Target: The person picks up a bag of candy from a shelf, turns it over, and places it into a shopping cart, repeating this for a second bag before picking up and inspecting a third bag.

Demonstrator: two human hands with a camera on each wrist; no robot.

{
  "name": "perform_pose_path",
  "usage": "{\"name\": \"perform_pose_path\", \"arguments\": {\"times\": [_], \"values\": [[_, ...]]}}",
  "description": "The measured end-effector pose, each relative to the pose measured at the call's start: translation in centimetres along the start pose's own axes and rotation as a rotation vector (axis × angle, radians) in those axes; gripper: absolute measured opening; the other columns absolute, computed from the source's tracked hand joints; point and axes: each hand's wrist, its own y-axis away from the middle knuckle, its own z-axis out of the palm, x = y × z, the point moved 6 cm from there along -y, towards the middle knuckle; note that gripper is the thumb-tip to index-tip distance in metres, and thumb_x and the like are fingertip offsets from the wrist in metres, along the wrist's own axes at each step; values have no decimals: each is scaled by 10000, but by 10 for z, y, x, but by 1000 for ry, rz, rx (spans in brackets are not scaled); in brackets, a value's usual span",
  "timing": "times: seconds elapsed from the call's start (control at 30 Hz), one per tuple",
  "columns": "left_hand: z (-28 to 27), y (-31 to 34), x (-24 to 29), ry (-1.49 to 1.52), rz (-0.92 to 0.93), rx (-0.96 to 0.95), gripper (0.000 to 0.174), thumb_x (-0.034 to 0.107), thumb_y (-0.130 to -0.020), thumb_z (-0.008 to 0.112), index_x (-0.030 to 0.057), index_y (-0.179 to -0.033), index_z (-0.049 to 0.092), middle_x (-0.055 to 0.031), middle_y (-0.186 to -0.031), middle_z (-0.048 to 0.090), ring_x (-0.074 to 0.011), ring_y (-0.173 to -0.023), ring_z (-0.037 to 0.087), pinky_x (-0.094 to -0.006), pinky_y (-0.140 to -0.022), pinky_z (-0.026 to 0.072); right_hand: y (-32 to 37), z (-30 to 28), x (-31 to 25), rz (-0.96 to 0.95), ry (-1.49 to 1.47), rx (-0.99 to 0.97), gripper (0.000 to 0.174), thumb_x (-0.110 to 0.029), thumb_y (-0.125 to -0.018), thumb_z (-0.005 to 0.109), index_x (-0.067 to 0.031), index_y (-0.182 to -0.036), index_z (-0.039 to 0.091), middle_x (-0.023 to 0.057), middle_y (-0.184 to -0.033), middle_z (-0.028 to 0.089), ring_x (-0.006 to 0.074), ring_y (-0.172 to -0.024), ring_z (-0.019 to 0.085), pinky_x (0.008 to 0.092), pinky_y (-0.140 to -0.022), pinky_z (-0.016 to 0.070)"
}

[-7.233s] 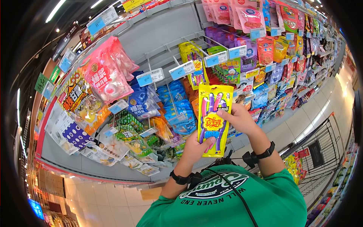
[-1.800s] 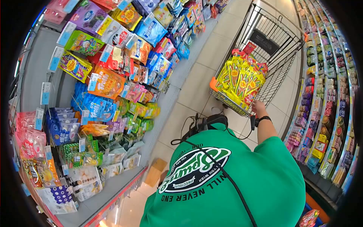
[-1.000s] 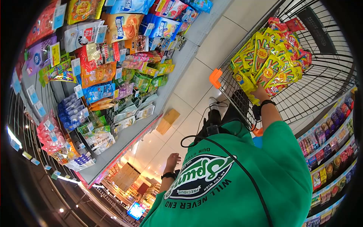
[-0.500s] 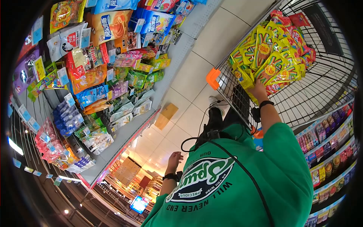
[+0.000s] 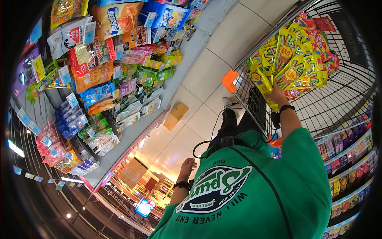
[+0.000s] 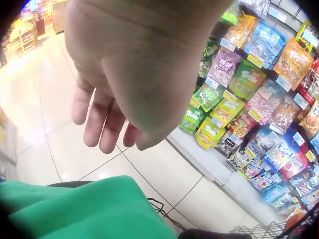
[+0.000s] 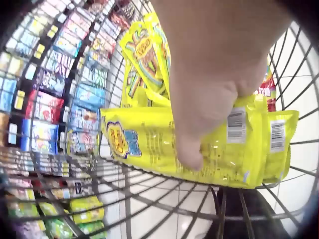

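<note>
In the head view my right hand [image 5: 277, 96] reaches into the shopping cart [image 5: 229, 81], at the near end of a heap of yellow candy packets [image 5: 296, 65]. The right wrist view shows its thumb lying across the back of an upright yellow candy packet [image 7: 154, 142], next to the cart's wire wall; the other fingers are hidden behind it. A second packet [image 7: 277, 149] with a barcode stands close against that one. My left hand [image 5: 187, 167] hangs beside my body, away from the shelves, its fingers loosely bent and holding nothing, as the left wrist view [image 6: 129, 74] also shows.
Racks of hanging candy bags [image 5: 119, 24] line the left side, above a grey base shelf [image 5: 175, 89]. More stocked shelves [image 5: 350, 171] run along the right. A cardboard-coloured block [image 5: 176, 115] sits on the tiled floor [image 5: 203, 85].
Earlier both hands held a yellow candy packet before the rack. Since then I have turned to the cart, and my right hand has gone from its edge to the packets inside. My left hand has dropped aside.
</note>
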Motion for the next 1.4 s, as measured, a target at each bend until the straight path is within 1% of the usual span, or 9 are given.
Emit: {"name": "perform_pose_path", "arguments": {"times": [0.23,0.33,0.63,0.87,0.93,1.0,1.07,1.27,1.4], "values": [[-5,-20,35,-33,122,15,297,273,-909,517,35,-1079,571,-87,-884,663,-170,-765,626,-299,-650,481,37,-44,6,-73,-490,-65,856,-158,-612,783,14,-1333,356,176,-1113,619,287,-1025,606,353,-871,466],[-6,-27,74,-90,246,33,239,240,-887,505,56,-1030,560,-51,-880,653,-147,-771,613,-284,-650,470,51,-72,9,-201,-828,-7,664,-134,-669,750,3,-1247,454,89,-1040,634,193,-925,611,320,-825,477],[-39,-2,207,183,732,48,211,199,-922,529,54,-1068,576,-34,-895,640,-111,-794,592,-242,-670,438,170,-173,-30,-303,-1397,55,558,-129,-725,696,-6,-1227,485,87,-1138,601,231,-994,603,352,-887,477],[-63,117,290,248,1297,-111,298,256,-943,511,42,-1144,562,-52,-1002,640,-143,-992,570,-290,-877,412,283,-169,-201,-668,-1387,-130,621,-125,-699,708,3,-1266,490,113,-1200,597,244,-1069,587,359,-932,462],[-67,148,295,277,1352,-209,374,278,-951,499,43,-1241,510,-81,-1135,603,-156,-1100,525,-290,-930,389,312,-140,-274,-659,-1314,-262,601,-121,-707,709,8,-1256,501,119,-1196,602,245,-1077,583,359,-934,460],[-76,163,282,576,1267,-569,414,224,-950,525,35,-1300,412,-102,-1249,523,-174,-1129,505,-294,-942,405,346,-93,-365,-676,-1172,-446,562,-119,-736,703,16,-1244,503,125,-1188,604,246,-1075,583,356,-930,460],[-92,164,264,766,1246,-581,444,219,-953,519,41,-1327,358,-102,-1283,492,-184,-1138,501,-308,-948,409,374,-61,-426,-719,-1060,-541,540,-120,-756,697,21,-1239,500,126,-1186,603,246,-1070,584,354,-928,459],[-170,121,198,1277,1262,-537,465,219,-955,515,70,-1343,305,-98,-1268,494,-203,-1108,528,-351,-932,447,432,28,-546,-1091,-600,-228,803,-44,-756,713,14,-1382,214,154,-1229,505,224,-1127,520,346,-923,448],[-208,106,158,1589,1243,-710,456,222,-951,515,87,-1337,314,-104,-1232,519,-208,-1081,555,-354,-895,478,461,68,-584,-1299,-422,-89,838,-27,-754,706,10,-1393,165,172,-1219,503,245,-1111,533,333,-883,475]]}}
